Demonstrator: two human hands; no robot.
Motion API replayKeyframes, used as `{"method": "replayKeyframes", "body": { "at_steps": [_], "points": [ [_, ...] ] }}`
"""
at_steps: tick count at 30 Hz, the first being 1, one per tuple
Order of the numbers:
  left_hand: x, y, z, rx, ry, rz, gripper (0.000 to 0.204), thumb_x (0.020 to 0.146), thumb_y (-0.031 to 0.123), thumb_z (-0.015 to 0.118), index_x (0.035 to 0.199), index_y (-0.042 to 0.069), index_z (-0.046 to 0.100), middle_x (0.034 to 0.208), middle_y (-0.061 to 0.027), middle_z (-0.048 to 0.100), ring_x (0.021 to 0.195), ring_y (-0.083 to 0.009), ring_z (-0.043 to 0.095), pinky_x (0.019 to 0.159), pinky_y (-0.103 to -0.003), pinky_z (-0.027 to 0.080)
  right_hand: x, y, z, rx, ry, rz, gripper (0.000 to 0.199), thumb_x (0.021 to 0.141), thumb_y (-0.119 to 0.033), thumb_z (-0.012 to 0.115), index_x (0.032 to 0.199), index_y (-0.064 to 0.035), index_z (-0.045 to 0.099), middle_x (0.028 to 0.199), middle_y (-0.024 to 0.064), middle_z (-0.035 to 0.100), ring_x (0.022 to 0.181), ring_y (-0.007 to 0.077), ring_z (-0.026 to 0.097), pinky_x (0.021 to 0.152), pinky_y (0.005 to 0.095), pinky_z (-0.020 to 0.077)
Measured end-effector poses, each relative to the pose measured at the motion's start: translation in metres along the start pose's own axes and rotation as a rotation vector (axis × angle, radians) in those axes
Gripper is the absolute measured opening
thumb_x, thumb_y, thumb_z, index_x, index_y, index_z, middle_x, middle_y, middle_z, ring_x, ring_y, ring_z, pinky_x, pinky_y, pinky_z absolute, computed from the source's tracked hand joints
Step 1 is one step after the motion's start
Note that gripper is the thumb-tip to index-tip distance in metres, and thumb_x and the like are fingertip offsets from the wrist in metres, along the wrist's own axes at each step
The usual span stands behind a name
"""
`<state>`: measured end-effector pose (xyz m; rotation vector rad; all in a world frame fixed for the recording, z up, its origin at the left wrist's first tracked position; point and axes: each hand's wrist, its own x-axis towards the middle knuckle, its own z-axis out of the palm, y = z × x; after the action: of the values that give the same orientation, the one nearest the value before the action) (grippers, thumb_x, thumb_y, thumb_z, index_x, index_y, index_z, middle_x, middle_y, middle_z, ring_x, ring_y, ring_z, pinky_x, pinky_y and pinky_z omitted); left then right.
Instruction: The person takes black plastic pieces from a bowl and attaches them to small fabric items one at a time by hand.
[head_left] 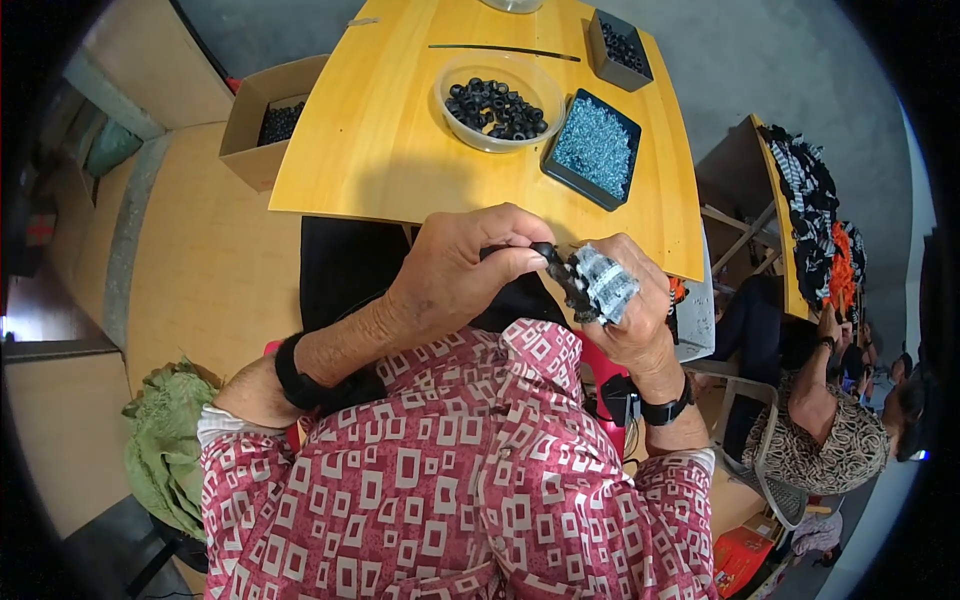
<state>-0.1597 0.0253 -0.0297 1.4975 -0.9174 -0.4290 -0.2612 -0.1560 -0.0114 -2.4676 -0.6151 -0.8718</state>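
My left hand (445,260) pinches a small black ring-like part (543,250) between thumb and fingertips, just past the table's near edge. Close against it, my right hand (640,310) is curled, with a grey-and-white striped piece of cloth (606,282) lying over its fingers. A dark, ragged-looking piece (575,285) shows between the two hands; what it is I cannot make out. The right fingertips are partly hidden behind the cloth.
On the yellow table (380,120) stand a clear round tub (445,115) of black rings, a black tray (633,165) of bluish small pieces, a dark box (620,75) and a thin rod (505,50). A cardboard box (240,130) stands left. A co-worker (830,440) sits right.
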Motion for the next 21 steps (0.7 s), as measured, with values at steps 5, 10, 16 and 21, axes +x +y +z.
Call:
{"method": "replayKeyframes", "body": {
  "at_steps": [5,10,16,21],
  "points": [
    [-0.001,-0.006,0.0,-0.251,-0.105,-0.193,0.015,0.085,0.004,0.062,0.099,-0.002,0.064,0.09,-0.0045,0.066,0.084,-0.0094,0.061,0.078,-0.023,0.048,-0.008,0.005,0.002,0.034,-0.027,-0.057,0.031,0.057,-0.002,0.069,0.086,0.0046,0.063,0.083,0.0148,0.06,0.067,0.0284,0.059,0.057,0.0357,0.0491],
    [-0.002,-0.005,0.003,0.007,-0.006,0.041,0.015,0.085,0.005,0.062,0.099,0.0,0.063,0.082,-0.0057,0.065,0.075,-0.0106,0.06,0.071,-0.024,0.048,-0.006,0.004,0.003,0.143,-0.043,0.162,0.027,0.065,-0.004,0.074,0.089,0.0016,0.065,0.083,0.0126,0.063,0.072,0.0267,0.064,0.062,0.0331,0.0512],
    [-0.003,-0.001,0.006,-0.129,-0.002,-0.01,0.015,0.085,0.001,0.061,0.1,0.0,0.063,0.086,-0.0055,0.063,0.082,-0.01,0.06,0.075,-0.023,0.047,-0.003,-0.004,-0.003,0.256,0.028,0.374,0.024,0.067,-0.007,0.078,0.089,-0.0022,0.068,0.082,0.0092,0.066,0.072,0.0231,0.066,0.063,0.0305,0.0518],
    [-0.005,-0.003,0.004,-0.128,-0.022,0.051,0.018,0.087,0.002,0.061,0.105,0.0,0.063,0.096,-0.0039,0.064,0.089,-0.0083,0.059,0.08,-0.022,0.047,0.003,-0.006,-0.011,0.126,-0.003,0.185,0.021,0.065,0.001,0.074,0.085,0.0039,0.066,0.082,0.0114,0.064,0.068,0.0217,0.064,0.06,0.0293,0.0507]
  ]
}}
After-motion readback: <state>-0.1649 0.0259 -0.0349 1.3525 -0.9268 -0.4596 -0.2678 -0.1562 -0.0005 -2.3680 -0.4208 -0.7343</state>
